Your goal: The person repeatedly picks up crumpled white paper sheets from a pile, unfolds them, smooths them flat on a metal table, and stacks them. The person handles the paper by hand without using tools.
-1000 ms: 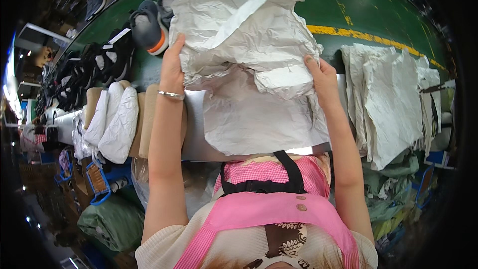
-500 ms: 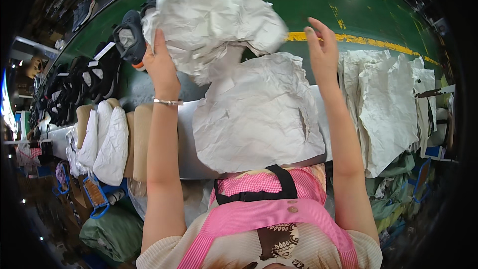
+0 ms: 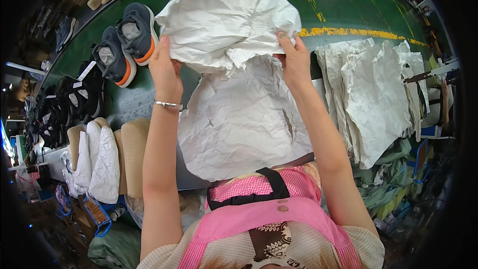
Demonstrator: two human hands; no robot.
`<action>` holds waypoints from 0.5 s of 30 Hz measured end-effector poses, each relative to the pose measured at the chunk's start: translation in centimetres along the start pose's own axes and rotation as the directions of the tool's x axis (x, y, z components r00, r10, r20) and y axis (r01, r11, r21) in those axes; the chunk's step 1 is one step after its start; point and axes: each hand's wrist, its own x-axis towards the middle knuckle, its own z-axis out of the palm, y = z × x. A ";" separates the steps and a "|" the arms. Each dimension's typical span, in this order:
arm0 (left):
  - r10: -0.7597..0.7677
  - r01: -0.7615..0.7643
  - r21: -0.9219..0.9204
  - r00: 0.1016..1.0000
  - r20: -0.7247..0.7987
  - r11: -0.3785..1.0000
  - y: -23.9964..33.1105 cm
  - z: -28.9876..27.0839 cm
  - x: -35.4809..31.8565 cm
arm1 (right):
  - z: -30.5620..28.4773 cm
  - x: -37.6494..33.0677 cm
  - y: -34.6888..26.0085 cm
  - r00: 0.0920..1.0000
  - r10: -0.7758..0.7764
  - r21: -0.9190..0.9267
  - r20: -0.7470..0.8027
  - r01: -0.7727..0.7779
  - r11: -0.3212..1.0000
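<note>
A crumpled sheet of white paper (image 3: 224,22) is stretched between my two hands, away from my body. My left hand (image 3: 166,67) pinches its near left corner. At the opposite side, my right hand (image 3: 293,59) grips the right edge between thumb and fingers. Below it, another wrinkled white sheet (image 3: 239,124) with small tears lies over the grey bench in front of me, its far edge under the raised paper. A pair of dark grey shoes with orange and white soles, the nearer one a grey shoe (image 3: 113,60), stands just left of the held sheet, white stuffing inside.
Black shoes (image 3: 77,97) line the left side. Nearer are beige foot-shaped forms (image 3: 134,157) and white paper-wrapped ones (image 3: 105,164). A stack of wrinkled paper sheets (image 3: 378,99) hangs at the right. Green floor with a yellow line (image 3: 358,32) lies beyond.
My right hand, apart from the paper before, now grips its right edge. The held sheet is spread wider and flatter. The whole view has shifted, showing more of the grey shoes.
</note>
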 end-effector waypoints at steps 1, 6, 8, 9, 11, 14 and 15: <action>-0.090 0.089 -0.076 0.996 -0.022 0.993 -0.6 -0.6 0.7 | -0.3 0.0 0.1 0.999 -0.025 0.057 -0.048 0.028 0.998; -0.158 0.145 -0.096 0.977 -0.146 0.985 -3.3 -4.7 4.1 | -3.2 0.4 0.1 0.987 -0.023 0.143 -0.158 0.046 0.989; -0.140 0.140 0.079 0.990 -0.007 0.987 -1.6 -2.0 3.6 | -4.6 0.2 0.5 0.999 -0.017 0.023 -0.049 0.018 1.000; 0.061 -0.099 0.379 0.992 0.111 0.920 -0.8 0.2 2.1 | -4.8 -0.1 0.8 1.000 0.004 -0.011 0.012 -0.004 1.000; 0.458 -0.685 0.591 0.727 0.512 0.426 -0.6 2.9 2.1 | -5.3 -0.5 1.5 0.989 0.104 -0.107 0.100 -0.094 0.990; 0.386 -0.790 0.600 0.596 0.704 0.128 -2.6 6.5 3.5 | -5.3 -1.6 1.6 0.940 0.217 -0.206 0.263 -0.165 0.965; 0.323 -0.768 0.627 0.630 0.706 0.127 -3.7 7.0 4.1 | -5.2 -2.0 1.4 0.918 0.227 -0.215 0.325 -0.162 0.963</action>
